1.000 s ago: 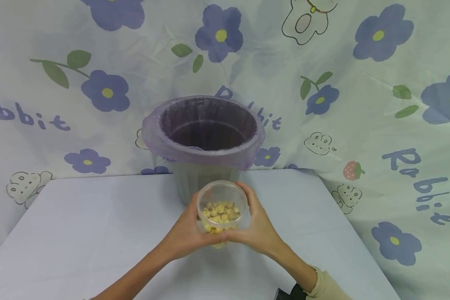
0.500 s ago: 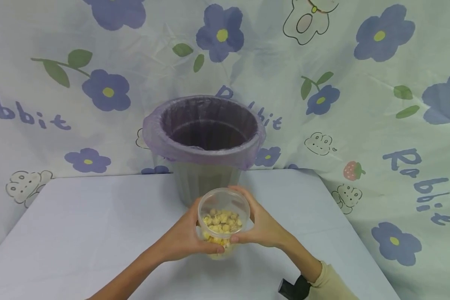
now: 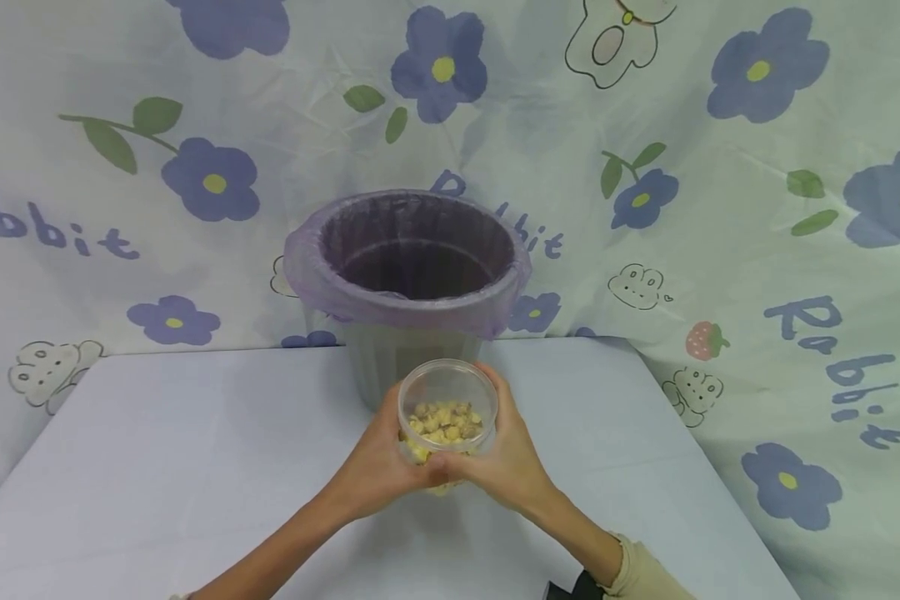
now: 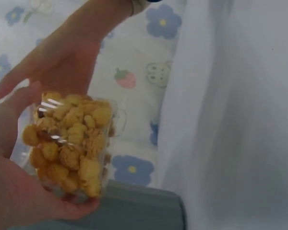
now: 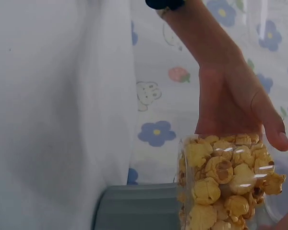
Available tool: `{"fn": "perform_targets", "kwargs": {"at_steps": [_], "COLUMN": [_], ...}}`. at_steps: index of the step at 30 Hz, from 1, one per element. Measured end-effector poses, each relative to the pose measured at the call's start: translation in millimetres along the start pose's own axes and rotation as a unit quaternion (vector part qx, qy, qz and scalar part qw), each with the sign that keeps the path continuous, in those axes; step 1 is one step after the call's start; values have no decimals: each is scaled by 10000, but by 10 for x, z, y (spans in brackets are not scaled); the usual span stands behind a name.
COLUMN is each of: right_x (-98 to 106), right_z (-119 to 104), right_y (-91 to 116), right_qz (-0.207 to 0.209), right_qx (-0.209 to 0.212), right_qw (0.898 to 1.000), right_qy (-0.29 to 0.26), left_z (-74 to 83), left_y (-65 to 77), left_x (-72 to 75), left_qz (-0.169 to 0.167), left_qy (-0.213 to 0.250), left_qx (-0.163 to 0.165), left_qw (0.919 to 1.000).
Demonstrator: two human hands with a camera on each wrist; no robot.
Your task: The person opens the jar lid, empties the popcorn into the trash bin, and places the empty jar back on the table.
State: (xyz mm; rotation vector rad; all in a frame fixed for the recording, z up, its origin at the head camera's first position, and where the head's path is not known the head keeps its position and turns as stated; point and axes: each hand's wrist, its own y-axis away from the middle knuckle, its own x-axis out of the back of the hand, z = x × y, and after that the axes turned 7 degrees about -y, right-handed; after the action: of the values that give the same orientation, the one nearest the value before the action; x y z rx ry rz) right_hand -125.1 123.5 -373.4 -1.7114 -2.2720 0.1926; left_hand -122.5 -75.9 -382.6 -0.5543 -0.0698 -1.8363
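Observation:
A clear plastic tub (image 3: 447,379) of yellow popcorn (image 3: 442,423) is in both hands, tilted toward me above the table; whether its round top has a lid, I cannot tell. My left hand (image 3: 378,475) grips its left side and my right hand (image 3: 504,462) its right side, with the thumbs meeting across the near side. The left wrist view has the popcorn (image 4: 72,143) against the clear wall, with left fingers (image 4: 81,208) along it. In the right wrist view the right hand (image 5: 230,100) lies against the tub (image 5: 182,167).
Just behind the tub stands a grey bin (image 3: 375,358) lined with a purple bag (image 3: 412,315), its mouth uncovered. A white cloth covers the table (image 3: 195,467). Flower-printed fabric (image 3: 532,142) hangs behind and to the right. A black device (image 3: 573,587) sits at the right wrist.
The tub dipped toward me half a second ago and has since risen back to nearly its earlier height. The thumbs were apart then and now overlap. The bin stays in place.

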Motion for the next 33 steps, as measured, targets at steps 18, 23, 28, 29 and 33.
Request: {"fn": "perform_targets", "kwargs": {"at_steps": [18,23,28,29,33], "right_x": [155,22,88,120,228], "right_z": [36,-1,-6,0,28], "right_y": [-36,-10,-51,-61,-99], "right_qz": [-659,-120,-575,-757,-1340], "right_qx": [642,82,-97,-73,167], "right_qw": [9956,9998,9981,9967,9896], "right_qy": [-156,-104,-218,-280,-494], "left_z": [-6,-9,6,11,22], "left_y": [10,6,12,14,20], "left_x": [66,33,60,71,100], "left_qz": [-354,-146,-301,-354,-564], "left_qy": [8,92,150,133,97], "left_qx": [132,67,217,254,274], "left_qw": [9993,9998,9992,9990,9980]}}
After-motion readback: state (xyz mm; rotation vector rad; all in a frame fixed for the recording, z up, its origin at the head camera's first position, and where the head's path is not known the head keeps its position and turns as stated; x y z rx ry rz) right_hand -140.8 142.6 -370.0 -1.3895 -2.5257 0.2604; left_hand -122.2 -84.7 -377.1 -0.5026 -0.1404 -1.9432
